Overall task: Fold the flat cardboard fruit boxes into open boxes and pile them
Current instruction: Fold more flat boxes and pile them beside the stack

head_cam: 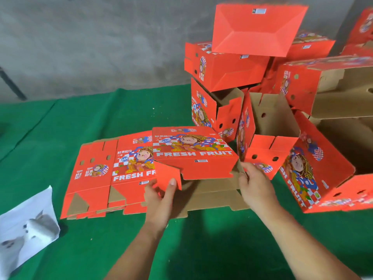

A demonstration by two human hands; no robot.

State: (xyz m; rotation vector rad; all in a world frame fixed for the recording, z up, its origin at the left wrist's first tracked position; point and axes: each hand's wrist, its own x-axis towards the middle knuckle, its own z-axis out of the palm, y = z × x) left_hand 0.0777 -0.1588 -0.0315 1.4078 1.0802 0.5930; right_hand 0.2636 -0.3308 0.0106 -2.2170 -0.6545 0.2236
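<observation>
left hand [161, 196] pinches a red bottom flap of the half-raised box [193, 154], thumb on top, fingers curled under. right hand [255, 183] grips the box's right corner. the box runs left to right, printed face up, above the flat stack [96, 178] on the green cloth [101, 239], beside the pile of folded boxes [262, 87].

At frame centre, a half-raised box [193, 152] over the stack of flat boxes [96, 178] spreading to its left. To the right and upper right, a pile of folded boxes [262, 81]. At lower left, a sheet of paper [26, 229] on the cloth [101, 249].
</observation>
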